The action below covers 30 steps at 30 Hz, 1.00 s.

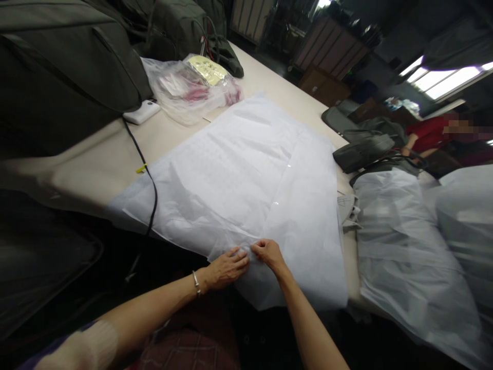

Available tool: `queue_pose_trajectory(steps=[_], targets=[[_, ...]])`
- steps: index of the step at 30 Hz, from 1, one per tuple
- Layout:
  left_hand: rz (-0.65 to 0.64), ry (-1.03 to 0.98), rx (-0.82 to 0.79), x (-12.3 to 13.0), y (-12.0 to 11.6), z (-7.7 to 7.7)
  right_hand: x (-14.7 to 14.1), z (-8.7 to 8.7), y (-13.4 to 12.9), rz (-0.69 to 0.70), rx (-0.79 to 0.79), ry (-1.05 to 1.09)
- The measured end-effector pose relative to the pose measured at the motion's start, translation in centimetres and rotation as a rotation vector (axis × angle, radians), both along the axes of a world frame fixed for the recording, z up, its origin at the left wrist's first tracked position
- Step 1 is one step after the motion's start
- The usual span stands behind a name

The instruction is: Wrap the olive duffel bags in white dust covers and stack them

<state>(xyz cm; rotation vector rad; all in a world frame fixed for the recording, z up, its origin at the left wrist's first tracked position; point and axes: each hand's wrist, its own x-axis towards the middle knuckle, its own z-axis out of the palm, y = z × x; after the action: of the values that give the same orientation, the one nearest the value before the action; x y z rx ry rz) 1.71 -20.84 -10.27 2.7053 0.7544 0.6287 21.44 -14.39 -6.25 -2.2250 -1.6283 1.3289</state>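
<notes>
A large white bag of thin non-woven fabric (231, 159) lies spread over the table, its near edge hanging past the table's front. My right hand (268, 253) pinches the fabric near that edge, thumb and forefinger together. Just beside it, my left hand (227, 267) is closed on the same edge, its fingers bent over the fabric and its thumb hidden. The two hands' fingertips are almost touching. Creases run across the bag around them.
Dark green bags (69, 77) stand on the left, beside a white box-like object (141, 112) and a clear plastic bag (192, 95). A black cord (153, 185) crosses the fabric's left corner. White-covered items (400, 236) lie at right; a person in red (431, 134) works beyond.
</notes>
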Motion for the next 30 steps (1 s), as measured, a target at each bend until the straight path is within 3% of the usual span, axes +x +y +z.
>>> queue_pose_trajectory(steps=[5,12,22,30], targets=[[0.051,0.004,-0.108,0.2,1.0,0.9,-0.5,0.0,0.5,0.039,-0.015,-0.124],[0.131,0.019,-0.123,0.4,2.6,0.6,-0.9,0.6,1.0,0.054,-0.088,-0.156],[0.139,0.016,-0.131,-0.6,2.1,0.4,-0.2,-0.2,1.4,0.101,-0.131,-0.203],[0.134,0.013,-0.151,-0.5,2.1,0.3,0.5,0.0,1.3,0.151,-0.078,-0.31]])
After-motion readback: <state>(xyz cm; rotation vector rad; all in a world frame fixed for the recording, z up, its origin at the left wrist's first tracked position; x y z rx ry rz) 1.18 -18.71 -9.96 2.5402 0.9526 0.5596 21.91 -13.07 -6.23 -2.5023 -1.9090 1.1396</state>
